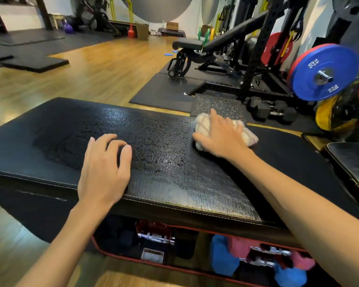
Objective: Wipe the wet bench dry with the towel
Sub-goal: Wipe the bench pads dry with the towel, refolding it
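Clearly a gym, seen from above a padded bench.
Bench (50,129): black, textured vinyl, pale stitching along the near edge; runs left to right across the middle of the view.
Wet patch: glistening droplets and sheen over the middle of the pad, from the far edge to the near edge; matte at the far left end and at the right end past the towel.
Towel (249,135): pale, with faint pinkish stripes, bunched up; lies on the bench top near its far edge, right of centre.
Right hand (220,136): palm down on the towel, fingers spread flat and pressing it to the pad, not curled round it.
Left hand (104,166): rests on the near part of the pad, fingers loosely bent, tips touching the wet surface, holding nothing.
Under the bench: dumbbells (257,257) in blue, pink and chrome, in a red-edged frame.
Floor (95,75): warm wood boards, with black rubber mats laid on it.
Room, right: black rack (257,59) with an inclined bench (216,41) inside it, a blue plate (324,72) marked 20, a red plate behind, black hex dumbbells on the floor.
Room, back: large grey ball (158,8), yellow frame, white wall.
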`<state>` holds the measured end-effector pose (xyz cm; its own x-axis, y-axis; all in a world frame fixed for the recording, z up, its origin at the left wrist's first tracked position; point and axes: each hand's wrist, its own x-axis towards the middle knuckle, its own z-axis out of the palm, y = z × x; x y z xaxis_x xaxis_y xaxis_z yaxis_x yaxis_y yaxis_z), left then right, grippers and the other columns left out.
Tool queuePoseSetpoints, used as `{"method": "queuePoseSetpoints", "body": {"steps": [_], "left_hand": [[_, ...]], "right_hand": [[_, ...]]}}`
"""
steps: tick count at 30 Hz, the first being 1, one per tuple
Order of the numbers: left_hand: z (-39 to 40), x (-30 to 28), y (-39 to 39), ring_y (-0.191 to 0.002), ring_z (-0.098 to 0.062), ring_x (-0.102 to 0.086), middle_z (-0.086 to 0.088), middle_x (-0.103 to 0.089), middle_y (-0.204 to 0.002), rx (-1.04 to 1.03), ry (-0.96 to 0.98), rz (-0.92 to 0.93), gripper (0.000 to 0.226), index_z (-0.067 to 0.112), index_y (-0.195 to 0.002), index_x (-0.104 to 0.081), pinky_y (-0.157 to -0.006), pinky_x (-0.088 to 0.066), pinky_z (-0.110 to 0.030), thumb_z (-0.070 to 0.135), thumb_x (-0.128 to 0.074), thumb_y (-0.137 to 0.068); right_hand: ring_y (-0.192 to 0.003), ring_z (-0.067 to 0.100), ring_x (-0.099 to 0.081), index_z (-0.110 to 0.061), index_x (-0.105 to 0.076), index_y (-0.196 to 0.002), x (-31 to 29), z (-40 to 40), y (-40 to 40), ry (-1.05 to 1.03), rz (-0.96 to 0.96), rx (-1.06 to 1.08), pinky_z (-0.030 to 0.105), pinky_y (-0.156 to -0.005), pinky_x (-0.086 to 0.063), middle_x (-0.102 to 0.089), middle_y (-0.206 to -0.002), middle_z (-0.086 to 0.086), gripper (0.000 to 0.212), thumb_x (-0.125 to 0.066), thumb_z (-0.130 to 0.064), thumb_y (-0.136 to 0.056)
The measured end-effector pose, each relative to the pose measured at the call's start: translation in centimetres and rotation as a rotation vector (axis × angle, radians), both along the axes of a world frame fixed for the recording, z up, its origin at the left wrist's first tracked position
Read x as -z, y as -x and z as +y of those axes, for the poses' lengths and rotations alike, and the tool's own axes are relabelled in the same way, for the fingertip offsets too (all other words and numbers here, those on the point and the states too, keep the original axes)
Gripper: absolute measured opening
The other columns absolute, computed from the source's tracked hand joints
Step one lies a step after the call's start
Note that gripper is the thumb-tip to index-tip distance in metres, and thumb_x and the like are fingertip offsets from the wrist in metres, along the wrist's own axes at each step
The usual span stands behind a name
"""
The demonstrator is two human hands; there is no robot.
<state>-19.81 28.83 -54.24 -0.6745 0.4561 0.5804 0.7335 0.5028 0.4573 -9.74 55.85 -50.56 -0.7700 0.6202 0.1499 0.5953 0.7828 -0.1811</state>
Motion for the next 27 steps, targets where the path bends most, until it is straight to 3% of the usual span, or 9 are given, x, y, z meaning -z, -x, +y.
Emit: {"method": "queuePoseSetpoints", "body": {"steps": [2,4,14,18,22,27], "left_hand": [[0.1,0.0,0.1,-0.123,-0.019,-0.048,-0.006,-0.059,-0.120,0.003,-0.022,-0.009,0.053,0.007,-0.105,-0.066,-0.121,-0.013,-0.040,0.042,-0.027,-0.096],[0.2,0.1,0.4,-0.122,-0.018,-0.049,-0.004,-0.060,-0.118,0.004,-0.031,-0.008,0.052,0.008,-0.103,-0.067,-0.121,-0.015,-0.042,0.042,-0.028,-0.096],[0.2,0.1,0.4,-0.125,-0.018,-0.047,-0.005,-0.060,-0.121,-0.016,-0.004,-0.045,0.059,0.009,-0.104,-0.067,-0.120,-0.014,-0.044,0.048,-0.024,-0.094],[0.0,0.0,0.3,-0.128,-0.019,-0.044,-0.008,-0.059,-0.124,-0.067,0.046,-0.075,0.062,0.008,-0.107,-0.067,-0.121,-0.009,-0.044,0.048,-0.021,-0.094],[-0.1,0.1,0.4,-0.133,-0.020,-0.038,-0.012,-0.055,-0.130,-0.076,0.138,-0.074,0.063,0.008,-0.114,-0.065,-0.121,-0.007,-0.047,0.047,-0.020,-0.096],[-0.3,-0.2,0.3,-0.135,-0.023,-0.037,-0.016,-0.053,-0.133,-0.083,0.140,-0.108,0.050,0.006,-0.116,-0.065,-0.121,-0.007,-0.048,0.038,-0.029,-0.102]], "right_hand": [[-0.132,0.043,-0.039,-0.016,-0.037,-0.139,-0.3,1.6,3.8,-0.004,-0.009,0.030,0.064,-0.108,-0.025,-0.048,-0.142,0.015,0.085,-0.036,-0.070,-0.074],[-0.125,0.044,-0.045,-0.017,-0.045,-0.129,-0.5,1.9,6.5,0.003,-0.032,0.020,0.062,-0.104,-0.030,-0.054,-0.133,0.017,0.081,-0.031,-0.070,-0.070],[-0.125,0.036,-0.047,-0.023,-0.048,-0.131,0.6,-4.2,6.3,-0.053,0.033,-0.193,0.057,-0.101,-0.027,-0.057,-0.133,0.009,0.069,-0.040,-0.063,-0.075],[-0.121,0.032,-0.050,-0.028,-0.050,-0.117,0.6,-8.4,3.2,-0.019,0.073,-0.341,0.056,-0.097,-0.030,-0.062,-0.124,0.000,0.048,-0.041,-0.061,-0.082],[-0.138,0.026,-0.036,-0.031,-0.036,-0.146,-0.1,-12.9,-1.4,0.062,0.017,-0.436,0.055,-0.108,-0.019,-0.047,-0.147,-0.003,0.076,-0.040,-0.070,-0.081],[-0.146,0.022,-0.022,-0.026,-0.020,-0.156,-1.1,-15.7,-7.4,0.013,-0.087,-0.629,0.051,-0.116,-0.011,-0.031,-0.158,-0.004,0.096,-0.052,-0.076,-0.081]]}}
